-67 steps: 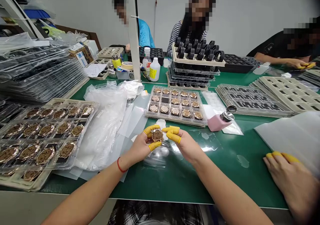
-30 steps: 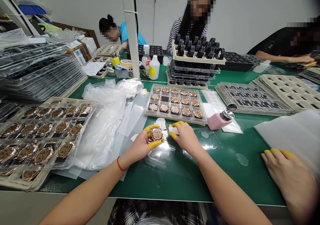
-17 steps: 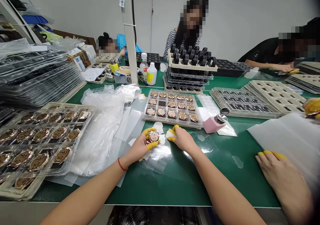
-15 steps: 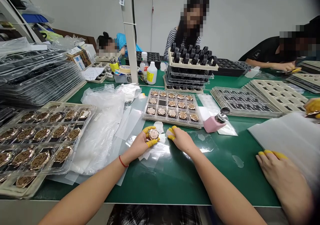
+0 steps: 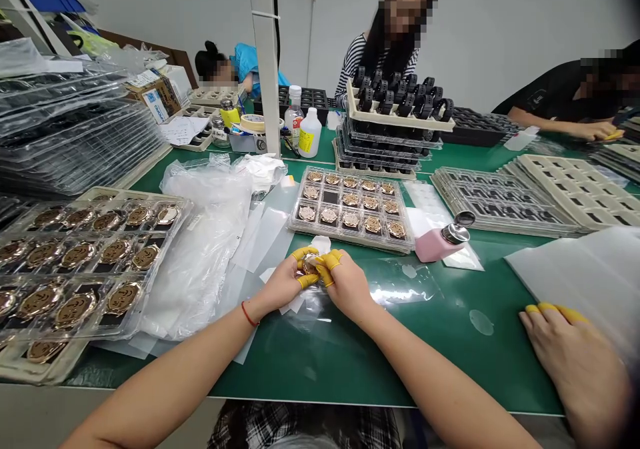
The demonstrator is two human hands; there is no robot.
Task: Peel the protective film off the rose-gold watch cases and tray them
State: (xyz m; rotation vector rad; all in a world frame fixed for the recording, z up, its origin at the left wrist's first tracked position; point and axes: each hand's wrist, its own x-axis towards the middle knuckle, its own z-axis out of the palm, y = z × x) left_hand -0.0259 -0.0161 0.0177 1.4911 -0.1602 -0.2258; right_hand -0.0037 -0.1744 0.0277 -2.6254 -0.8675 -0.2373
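Note:
My left hand (image 5: 285, 282), with yellow finger cots, grips a rose-gold watch case (image 5: 310, 264) by its edge above the table. Yellow cots also cover fingertips of my right hand (image 5: 349, 288), which is closed and pressed against the case's face. A small pale wipe in its fingers is mostly hidden. Just behind my hands lies a white scrap of paper (image 5: 321, 244), and clear film (image 5: 400, 281) is spread to the right. Farther back, a clear-lidded tray (image 5: 295, 219) carries several similar watch cases, with one pocket showing only its dark base.
A pink pump bottle (image 5: 434, 244) stands right of the tray. Larger trays of watch cases (image 5: 117, 249) and plastic bags (image 5: 200, 262) lie left. Another person's hand (image 5: 565, 349) rests near a white sheet (image 5: 580, 276) on the right. Several co-workers sit opposite.
My right hand has moved left, bringing the wipe onto the watch case. My left hand still holds the case. The view has shifted slightly.

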